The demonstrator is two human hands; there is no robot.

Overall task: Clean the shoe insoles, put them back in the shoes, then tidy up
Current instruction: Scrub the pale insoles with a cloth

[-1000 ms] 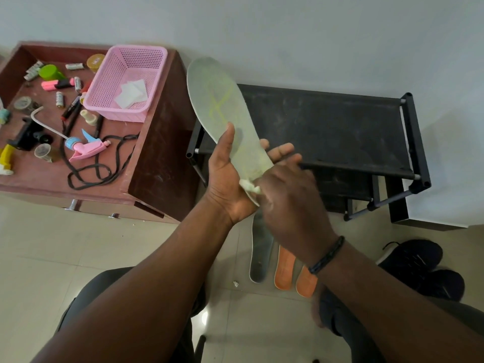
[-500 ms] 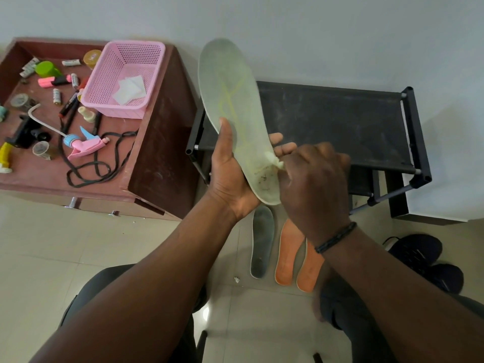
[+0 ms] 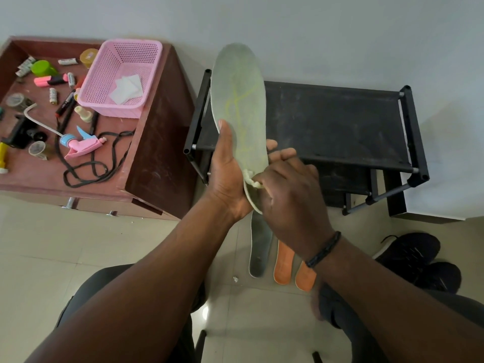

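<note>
Insole (image 3: 239, 106), held: pale grey-green, thin yellow-green crossing lines. Wipe (image 3: 252, 179): off-white. Floor insoles: one dark grey (image 3: 259, 247), two orange (image 3: 284, 263). Shoes (image 3: 419, 260), near right: black. Rack (image 3: 335, 124), far right: black. Basket (image 3: 120, 77), far left: pink, perforated; white wipes (image 3: 125, 89) inside. Spray head (image 3: 78, 145): pink and blue. Cabinet (image 3: 159, 158): reddish brown. Wristband (image 3: 323, 248): black. Floor (image 3: 52, 244): cream tile.

No words or numbers can be read anywhere. The pale green insole (image 3: 239, 106) has only thin yellow lines on it, and these do not make letters.
</note>
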